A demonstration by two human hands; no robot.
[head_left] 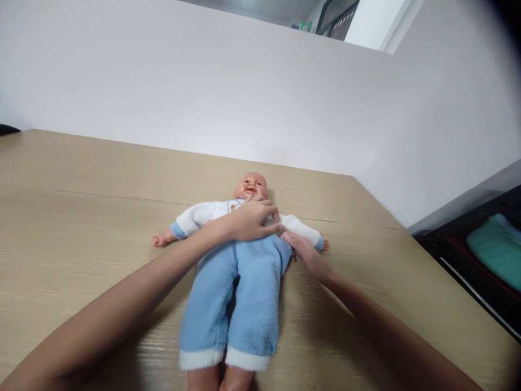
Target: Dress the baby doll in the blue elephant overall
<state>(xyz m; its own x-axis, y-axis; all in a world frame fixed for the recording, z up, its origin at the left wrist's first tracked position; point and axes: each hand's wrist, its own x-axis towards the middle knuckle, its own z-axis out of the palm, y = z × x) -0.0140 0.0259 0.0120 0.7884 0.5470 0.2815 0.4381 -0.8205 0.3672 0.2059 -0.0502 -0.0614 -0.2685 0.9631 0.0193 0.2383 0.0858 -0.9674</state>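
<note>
Handling the baby doll [251, 183]: blue-and-white outfit [254, 277] on, remainder unclear. Your left hand [255, 219], right hand [304, 252] half-curled; can't tell grip's hold.

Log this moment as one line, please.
doll: on its back on table | left hand: over its chest | right hand: at side of its waist

Doll's trousers [254, 304]: plain light blue
Trouser cuffs [247, 359]: white
Doll's top [207, 213]: white, small orange-and-blue motif at chest
Sleeve cuffs [178, 231]: light blue
Doll's head [251, 183]: pinkish tan
Tabletop [93, 222]: pale tan with faint wood grain
Wall [203, 81]: greyish white
Cloth at right [496, 252]: teal green
</note>
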